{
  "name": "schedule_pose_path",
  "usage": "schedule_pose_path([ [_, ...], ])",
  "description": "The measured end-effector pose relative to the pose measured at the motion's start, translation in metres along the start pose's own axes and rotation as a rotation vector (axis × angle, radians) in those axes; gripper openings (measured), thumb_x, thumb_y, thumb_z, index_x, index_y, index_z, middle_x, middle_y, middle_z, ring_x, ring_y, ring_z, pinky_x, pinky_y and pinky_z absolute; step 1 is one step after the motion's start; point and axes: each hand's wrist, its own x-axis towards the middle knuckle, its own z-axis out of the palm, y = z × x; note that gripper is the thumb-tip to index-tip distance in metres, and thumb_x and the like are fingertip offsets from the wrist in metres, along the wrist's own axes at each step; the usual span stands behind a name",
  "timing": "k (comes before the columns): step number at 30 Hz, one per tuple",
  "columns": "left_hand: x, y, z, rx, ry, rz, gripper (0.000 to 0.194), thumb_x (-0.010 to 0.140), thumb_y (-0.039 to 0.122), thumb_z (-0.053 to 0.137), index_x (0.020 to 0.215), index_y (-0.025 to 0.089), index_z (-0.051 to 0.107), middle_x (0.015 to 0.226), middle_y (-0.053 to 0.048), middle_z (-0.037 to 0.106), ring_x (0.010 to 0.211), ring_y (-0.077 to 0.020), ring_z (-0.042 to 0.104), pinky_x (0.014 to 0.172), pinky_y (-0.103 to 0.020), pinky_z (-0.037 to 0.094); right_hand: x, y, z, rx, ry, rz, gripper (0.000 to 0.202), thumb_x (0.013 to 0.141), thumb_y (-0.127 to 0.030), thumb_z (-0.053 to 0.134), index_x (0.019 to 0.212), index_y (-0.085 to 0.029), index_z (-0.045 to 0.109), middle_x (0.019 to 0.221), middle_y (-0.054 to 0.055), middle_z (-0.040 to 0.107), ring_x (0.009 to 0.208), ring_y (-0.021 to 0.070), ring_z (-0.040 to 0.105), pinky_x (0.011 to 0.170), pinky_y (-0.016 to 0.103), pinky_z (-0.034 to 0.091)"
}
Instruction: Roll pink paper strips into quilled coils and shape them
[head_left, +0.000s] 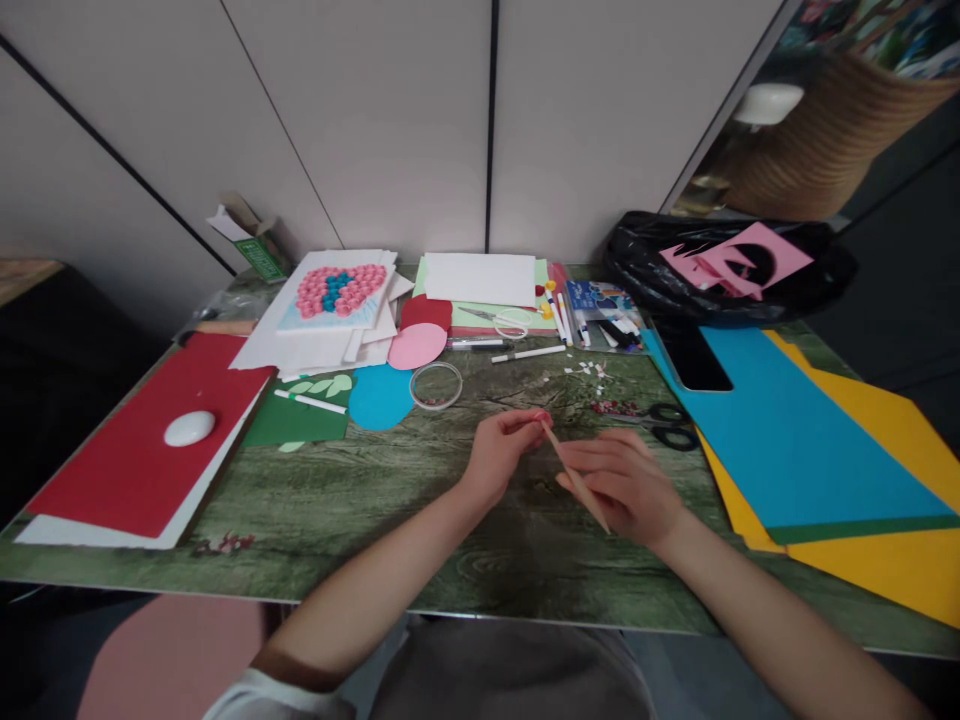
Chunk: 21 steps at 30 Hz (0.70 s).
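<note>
Over the middle of the table, my left hand [495,455] pinches a small pinkish-red piece [543,416] between thumb and fingertips; its exact kind is too small to make out. My right hand [630,485] is closed around a slim tan stick [592,503], slanted with its upper end touching or nearly touching that piece. Black-handled scissors [671,428] lie just beyond my right hand, with red scraps by their blades. A roll of clear tape [436,386] is on the table ahead of my left hand.
Left are red sheets [142,440] with a white oval object [189,428]. A picture with pink and blue rosettes [337,292] lies on papers at the back. Right are blue sheets [810,440], a phone [694,356] and a black bag [637,265]. Markers [529,354] lie mid-table.
</note>
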Motion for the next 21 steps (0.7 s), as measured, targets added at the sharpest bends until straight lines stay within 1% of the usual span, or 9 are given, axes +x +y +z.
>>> schedule_pose_path([
  [2,-0.001,-0.003,0.001,0.0,-0.014,-0.006,0.024,0.064,0.026,0.071,0.085,0.014,0.072,0.087,-0.007,0.071,0.077,-0.0153,0.062,0.078,-0.03,0.046,0.0,-0.001,-0.002,-0.038,0.029,-0.025,0.015,0.072,-0.014,0.07,0.077,-0.02,0.057,0.082,0.003,0.073,0.077,0.0155,0.067,0.071,0.033,0.05],
  [6,-0.002,-0.006,0.002,-0.028,-0.035,-0.029,0.022,0.066,0.026,0.07,0.085,0.015,0.072,0.088,-0.007,0.07,0.079,-0.0147,0.062,0.08,-0.03,0.046,0.003,-0.003,-0.005,-0.099,0.081,-0.061,0.026,0.068,-0.014,0.073,0.091,-0.02,0.062,0.076,0.002,0.072,0.068,0.0142,0.062,0.067,0.032,0.049],
  [8,-0.002,-0.005,0.002,-0.042,-0.043,-0.04,0.021,0.067,0.025,0.07,0.085,0.015,0.072,0.088,-0.006,0.07,0.08,-0.0145,0.062,0.08,-0.029,0.046,0.007,-0.004,-0.005,-0.123,0.127,-0.065,0.021,0.066,-0.018,0.075,0.082,-0.021,0.062,0.064,-0.002,0.068,0.061,0.0128,0.058,0.062,0.03,0.048],
  [10,-0.003,-0.002,0.002,-0.04,-0.041,-0.04,0.021,0.067,0.025,0.07,0.085,0.015,0.072,0.089,-0.006,0.07,0.081,-0.0144,0.062,0.08,-0.028,0.045,0.011,-0.005,-0.005,-0.156,0.146,-0.088,0.021,0.065,-0.025,0.077,0.067,-0.023,0.057,0.049,-0.005,0.058,0.052,0.0116,0.053,0.055,0.028,0.044],
  [13,-0.004,0.001,0.003,-0.023,-0.03,-0.019,0.022,0.067,0.026,0.071,0.086,0.015,0.072,0.089,-0.006,0.07,0.081,-0.0146,0.062,0.079,-0.027,0.045,0.013,-0.005,-0.006,-0.227,0.092,-0.144,0.039,0.064,-0.034,0.077,0.05,-0.023,0.042,0.039,-0.007,0.045,0.043,0.01,0.044,0.048,0.029,0.036],
  [15,-0.004,0.002,0.004,-0.016,-0.032,-0.018,0.023,0.066,0.026,0.071,0.086,0.015,0.072,0.089,-0.006,0.07,0.081,-0.0148,0.062,0.079,-0.027,0.045,0.011,-0.005,-0.009,-0.265,0.055,-0.158,0.043,0.067,-0.034,0.074,0.048,-0.022,0.037,0.038,-0.007,0.042,0.04,0.0092,0.04,0.049,0.03,0.032],
  [17,-0.004,0.003,0.003,-0.023,-0.037,-0.033,0.024,0.066,0.027,0.072,0.086,0.015,0.072,0.09,-0.007,0.07,0.081,-0.0148,0.063,0.078,-0.027,0.045,0.007,-0.004,-0.013,-0.265,0.019,-0.111,0.038,0.071,-0.03,0.07,0.05,-0.022,0.039,0.04,-0.008,0.044,0.04,0.0091,0.04,0.051,0.031,0.031],
  [19,-0.004,0.003,0.003,-0.053,-0.038,-0.057,0.024,0.065,0.027,0.073,0.085,0.014,0.072,0.09,-0.007,0.07,0.079,-0.014,0.063,0.078,-0.027,0.045,0.002,-0.002,-0.017,-0.218,-0.003,-0.019,0.026,0.075,-0.025,0.065,0.057,-0.023,0.046,0.045,-0.007,0.05,0.042,0.0099,0.045,0.055,0.033,0.032],
  [21,-0.003,0.004,0.001,-0.101,-0.041,-0.098,0.024,0.064,0.026,0.074,0.085,0.014,0.072,0.089,-0.007,0.07,0.077,-0.0125,0.063,0.078,-0.027,0.044,-0.003,0.0,-0.017,-0.147,0.043,0.066,0.009,0.078,-0.027,0.06,0.071,-0.025,0.056,0.054,-0.004,0.059,0.047,0.0124,0.052,0.059,0.034,0.036],
])
